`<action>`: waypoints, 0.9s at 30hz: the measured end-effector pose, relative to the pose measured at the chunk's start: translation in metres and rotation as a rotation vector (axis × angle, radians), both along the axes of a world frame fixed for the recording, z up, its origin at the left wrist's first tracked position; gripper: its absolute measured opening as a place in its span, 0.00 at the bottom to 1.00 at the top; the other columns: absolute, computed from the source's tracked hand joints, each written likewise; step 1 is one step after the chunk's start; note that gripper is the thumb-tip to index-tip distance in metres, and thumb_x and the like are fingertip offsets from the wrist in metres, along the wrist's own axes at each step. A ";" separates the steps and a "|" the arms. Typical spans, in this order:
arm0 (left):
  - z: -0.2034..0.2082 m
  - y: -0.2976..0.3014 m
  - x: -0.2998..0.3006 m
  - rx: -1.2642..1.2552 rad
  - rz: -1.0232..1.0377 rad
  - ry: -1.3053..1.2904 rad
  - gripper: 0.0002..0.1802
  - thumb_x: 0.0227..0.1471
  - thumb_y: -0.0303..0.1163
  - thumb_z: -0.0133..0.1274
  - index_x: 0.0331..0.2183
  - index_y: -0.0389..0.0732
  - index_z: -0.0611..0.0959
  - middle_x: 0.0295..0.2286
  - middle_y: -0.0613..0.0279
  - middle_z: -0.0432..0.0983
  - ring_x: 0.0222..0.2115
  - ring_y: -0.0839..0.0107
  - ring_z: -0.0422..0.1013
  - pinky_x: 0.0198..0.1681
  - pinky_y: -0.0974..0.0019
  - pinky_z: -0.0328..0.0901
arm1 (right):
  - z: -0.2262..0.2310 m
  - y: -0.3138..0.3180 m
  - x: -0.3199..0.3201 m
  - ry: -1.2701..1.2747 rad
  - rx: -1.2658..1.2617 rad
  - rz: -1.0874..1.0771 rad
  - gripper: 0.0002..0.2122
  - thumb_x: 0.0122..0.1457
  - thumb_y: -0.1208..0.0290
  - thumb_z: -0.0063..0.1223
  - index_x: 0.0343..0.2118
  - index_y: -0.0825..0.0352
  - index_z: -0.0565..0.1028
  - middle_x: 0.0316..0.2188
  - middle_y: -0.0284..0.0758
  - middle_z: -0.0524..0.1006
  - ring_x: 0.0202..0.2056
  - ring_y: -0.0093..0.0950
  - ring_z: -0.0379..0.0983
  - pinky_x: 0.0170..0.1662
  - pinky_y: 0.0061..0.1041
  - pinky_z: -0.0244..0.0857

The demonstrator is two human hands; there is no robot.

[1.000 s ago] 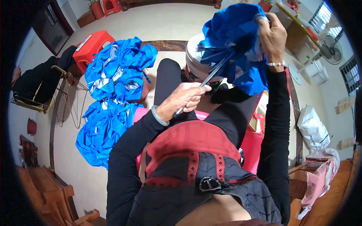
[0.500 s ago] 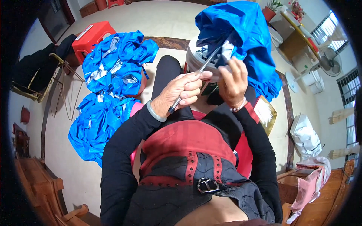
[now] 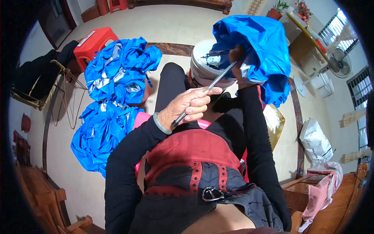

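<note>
At frame centre, my left hand (image 3: pixel 189 106) pinches a thin silver metal rod (image 3: pixel 207 89), grip closed on it. At upper right, my right hand (image 3: pixel 238 66) is mostly buried in crumpled blue plastic sheeting (image 3: pixel 265 46) over a white plastic bucket (image 3: pixel 202 64); I cannot tell its grip.

Left hand (image 3: pixel 189 106) raised before the chest, fingers curled shut around a thin rod-like tool, thumb laid along the top, pale bangle at the wrist. Left forearm in a black sleeve, bent sharply at the elbow. Right arm stretched forward and up, black-sleeved, nearly straight. Right hand (image 3: pixel 237 64) mostly buried in blue cloth, only a few fingers showing; grip not discernible.
</note>
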State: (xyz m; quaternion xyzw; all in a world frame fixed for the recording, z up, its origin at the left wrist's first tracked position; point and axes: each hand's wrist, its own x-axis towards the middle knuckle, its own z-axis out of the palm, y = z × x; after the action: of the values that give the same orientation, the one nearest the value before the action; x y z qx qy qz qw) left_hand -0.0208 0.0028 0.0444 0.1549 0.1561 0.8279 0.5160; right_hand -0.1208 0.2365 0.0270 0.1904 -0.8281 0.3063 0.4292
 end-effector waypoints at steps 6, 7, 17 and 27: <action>-0.010 0.007 0.007 -0.165 0.100 0.259 0.20 0.55 0.35 0.39 0.46 0.34 0.64 0.11 0.75 0.52 0.07 0.84 0.49 0.07 0.80 0.48 | 0.066 -0.004 0.019 -0.325 -1.386 1.090 0.08 0.56 0.64 0.42 0.29 0.64 0.67 0.20 0.29 0.65 0.15 0.18 0.54 0.17 0.16 0.48; -0.018 0.011 0.013 -0.178 0.102 0.254 0.20 0.55 0.35 0.39 0.46 0.34 0.64 0.11 0.75 0.52 0.07 0.84 0.49 0.07 0.80 0.48 | 0.058 -0.002 0.009 -0.427 -1.431 0.954 0.08 0.56 0.64 0.42 0.27 0.63 0.67 0.17 0.28 0.63 0.13 0.17 0.53 0.15 0.15 0.45; -0.014 0.017 0.020 -0.431 0.260 0.361 0.20 0.56 0.40 0.38 0.46 0.35 0.64 0.16 0.73 0.55 0.12 0.87 0.50 0.12 0.82 0.49 | 0.084 -0.008 -0.007 -0.434 -1.430 0.447 0.10 0.57 0.63 0.39 0.27 0.64 0.65 0.16 0.28 0.61 0.11 0.16 0.50 0.12 0.14 0.43; 0.030 0.032 0.028 -0.616 0.308 0.509 0.18 0.56 0.36 0.36 0.46 0.36 0.64 0.15 0.74 0.55 0.11 0.88 0.47 0.11 0.80 0.43 | 0.101 0.018 -0.035 -0.537 -1.464 0.314 0.10 0.59 0.65 0.35 0.24 0.64 0.62 0.13 0.27 0.58 0.09 0.17 0.48 0.10 0.17 0.43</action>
State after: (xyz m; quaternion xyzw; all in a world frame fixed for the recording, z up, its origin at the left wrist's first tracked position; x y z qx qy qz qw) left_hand 0.0074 0.0352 0.0747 0.1680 0.5396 0.7455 0.3533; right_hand -0.1562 0.2541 0.1282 -0.1057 -0.4550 0.8650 0.1830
